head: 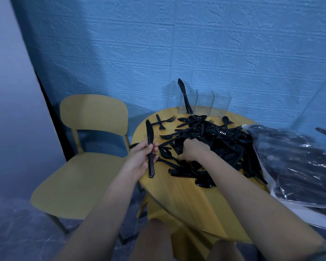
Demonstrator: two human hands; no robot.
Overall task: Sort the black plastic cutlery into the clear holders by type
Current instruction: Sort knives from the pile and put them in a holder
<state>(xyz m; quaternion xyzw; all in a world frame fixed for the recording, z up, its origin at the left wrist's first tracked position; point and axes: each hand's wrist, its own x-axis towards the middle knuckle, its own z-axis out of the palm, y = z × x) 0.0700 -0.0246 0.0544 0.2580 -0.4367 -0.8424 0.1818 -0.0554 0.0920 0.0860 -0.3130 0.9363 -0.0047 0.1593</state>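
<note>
Your left hand point(139, 157) grips a few black knives point(150, 147) upright at the table point(186, 196) edge. Your right hand point(193, 149) digs, fingers curled, into the cutlery heap point(220, 144). Clear holders point(205, 103) stand behind, knives in the left one; a plastic bag point(297, 166) crowds the right.

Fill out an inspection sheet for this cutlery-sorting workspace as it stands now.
Surface: round yellow table, mostly covered.
Job's things: mixed cutlery pile; three clear holders at the far edge, the left one holding knives, the other two look empty.
Clutter: clear bag of cutlery at right.
Grippers: left hand grips knives; right hand digs into the pile, grasp hidden.
Cables: nothing seen.
Surroundings: yellow chair, blue brick-pattern wall.
</note>
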